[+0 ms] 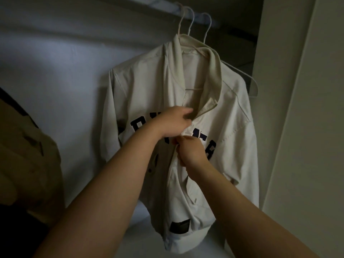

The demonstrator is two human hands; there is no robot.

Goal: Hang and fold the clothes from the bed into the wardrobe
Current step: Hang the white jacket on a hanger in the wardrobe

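Item: cream jacket (214, 112), dark block lettering across the chest, hooded collar, dark patch at the hem. Location: centre of frame, hung on a white hanger (188, 32) from the rail (175, 7) inside the wardrobe (55, 71). My left hand (175, 121), centre: fingers curled, gripping the cloth at the front opening by the zip. My right hand (191, 153), just below it: pinching the same front edge. Spare hanger (251, 81): bare, beside the jacket's shoulder, right. Beige garment (28, 155): left edge, dim.
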